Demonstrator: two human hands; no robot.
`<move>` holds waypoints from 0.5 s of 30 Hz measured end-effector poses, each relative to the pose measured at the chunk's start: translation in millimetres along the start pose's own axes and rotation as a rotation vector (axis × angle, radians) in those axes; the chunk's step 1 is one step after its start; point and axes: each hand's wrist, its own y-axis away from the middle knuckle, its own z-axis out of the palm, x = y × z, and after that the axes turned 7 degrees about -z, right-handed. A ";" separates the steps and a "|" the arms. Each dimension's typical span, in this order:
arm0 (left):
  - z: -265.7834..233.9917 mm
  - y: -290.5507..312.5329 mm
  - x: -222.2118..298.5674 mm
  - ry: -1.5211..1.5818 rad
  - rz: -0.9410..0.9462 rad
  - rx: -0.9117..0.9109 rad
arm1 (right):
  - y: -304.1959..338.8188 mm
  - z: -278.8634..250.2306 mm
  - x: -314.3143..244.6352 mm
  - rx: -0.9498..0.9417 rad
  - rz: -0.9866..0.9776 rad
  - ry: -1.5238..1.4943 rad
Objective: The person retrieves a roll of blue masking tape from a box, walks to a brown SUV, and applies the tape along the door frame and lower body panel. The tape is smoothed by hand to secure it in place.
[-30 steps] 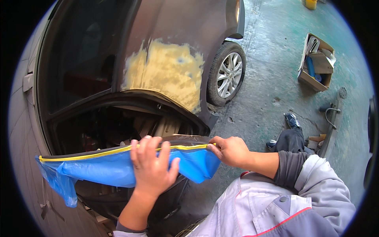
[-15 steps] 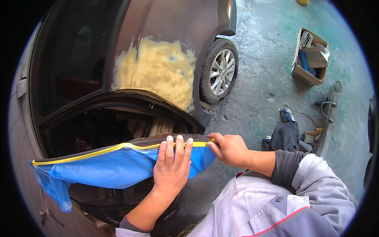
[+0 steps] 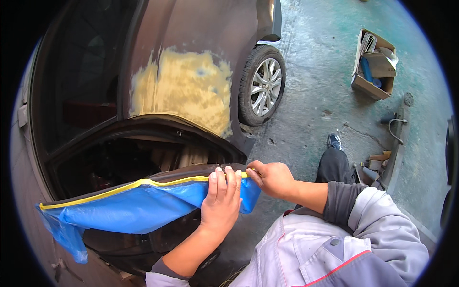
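Observation:
A strip of yellow masking tape point(image 3: 114, 193) runs along the edge of an open car door point(image 3: 210, 168), with blue plastic masking film point(image 3: 131, 210) hanging below it. My left hand point(image 3: 222, 203) lies over the tape near its right end, fingers stretched out and pressing on the door edge. Beside it, my right hand point(image 3: 271, 179) pinches the right end of the tape between thumb and forefinger at the door's corner. The film sags in folds, and its left end dangles loose. My left fingers hide a short length of tape.
Beyond the door, the dark car's panel carries a large yellowish filler patch point(image 3: 186, 91), next to a wheel point(image 3: 262, 85). On the floor point(image 3: 315, 57) to the right stand a cardboard box point(image 3: 375, 64) of odds and ends and a long metal beam point(image 3: 400, 138).
My left hand has slid to the right along the tape, closer to my right hand. My right hand keeps its pinch at the tape's end. The view has shifted slightly.

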 end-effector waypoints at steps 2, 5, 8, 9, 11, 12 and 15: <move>-4.6 -3.1 -2.6 0.029 0.006 -0.062 | -3.5 -4.4 0.1 -0.053 0.009 -0.036; -15.2 -3.0 -17.7 0.226 -0.093 -0.136 | -8.4 -9.5 -0.1 -0.145 -0.035 -0.046; -31.7 6.6 -44.3 0.281 -0.374 -0.040 | -20.4 -8.9 -1.3 -0.192 -0.079 -0.050; -35.3 10.3 -61.2 0.332 -0.437 0.006 | -26.3 -8.5 -1.3 -0.208 -0.076 -0.053; -38.3 15.3 -95.2 0.314 -0.500 0.085 | -40.1 -7.7 -1.0 -0.224 -0.074 -0.037; -37.6 16.1 -109.7 0.287 -0.501 0.123 | -47.8 -7.3 -1.0 -0.240 -0.067 -0.022; -25.2 7.7 -131.4 0.306 -0.455 0.176 | -70.3 -4.5 -3.6 -0.263 -0.028 -0.004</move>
